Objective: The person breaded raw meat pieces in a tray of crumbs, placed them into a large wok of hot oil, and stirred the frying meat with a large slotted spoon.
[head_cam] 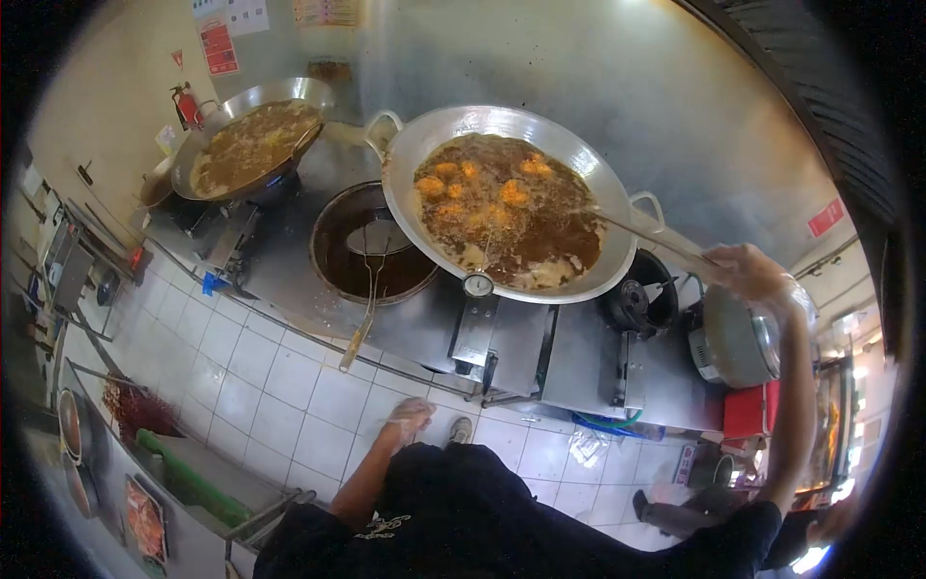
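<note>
My right hand (752, 271), in a clear plastic glove, grips the long metal handle (651, 235) of a cooking utensil. The utensil's far end is hidden in the bubbling oil (499, 239) of a large metal wok (608, 174). Several orange-brown fried pieces (514, 192) float in that oil, mostly towards the left and far side. A dial thermometer (477, 284) sits at the wok's near rim. Low in front of my body, my left hand (411, 417) is loosely curled above the floor, with nothing visible in it; it also seems gloved.
A second oil-filled wok (304, 90) stands at the left. Between them, a wire strainer (372, 275) lies over a dark pot (318, 246), its handle jutting past the counter edge. A black burner (636, 297) and rice cooker (731, 340) are at right. Another person's leg (680, 514) shows low right.
</note>
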The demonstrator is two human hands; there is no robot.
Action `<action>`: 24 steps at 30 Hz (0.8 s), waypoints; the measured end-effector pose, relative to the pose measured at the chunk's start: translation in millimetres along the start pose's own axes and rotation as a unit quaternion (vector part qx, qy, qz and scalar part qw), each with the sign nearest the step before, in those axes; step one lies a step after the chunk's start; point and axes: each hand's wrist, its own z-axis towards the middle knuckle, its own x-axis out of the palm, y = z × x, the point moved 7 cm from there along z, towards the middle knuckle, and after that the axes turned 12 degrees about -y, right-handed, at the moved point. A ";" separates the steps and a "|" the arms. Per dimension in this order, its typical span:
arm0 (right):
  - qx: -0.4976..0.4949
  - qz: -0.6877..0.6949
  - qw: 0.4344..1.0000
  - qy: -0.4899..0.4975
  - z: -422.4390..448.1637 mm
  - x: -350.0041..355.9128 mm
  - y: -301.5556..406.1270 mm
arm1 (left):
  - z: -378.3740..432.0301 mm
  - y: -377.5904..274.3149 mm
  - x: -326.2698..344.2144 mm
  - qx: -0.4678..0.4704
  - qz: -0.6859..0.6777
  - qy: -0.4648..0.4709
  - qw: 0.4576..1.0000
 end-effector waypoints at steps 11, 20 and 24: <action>0.185 0.054 0.971 0.139 -26.3 30.5 72.7 | 44.7 245.9 -160.2 0.116 0.466 -0.204 0.853; -0.282 0.024 0.957 -0.061 28.6 140.2 165.2 | -20.8 356.9 -183.5 0.071 0.572 -0.107 0.810; -0.170 -0.075 0.983 0.011 90.7 201.6 163.6 | -44.7 374.7 -186.5 0.063 0.572 -0.094 0.813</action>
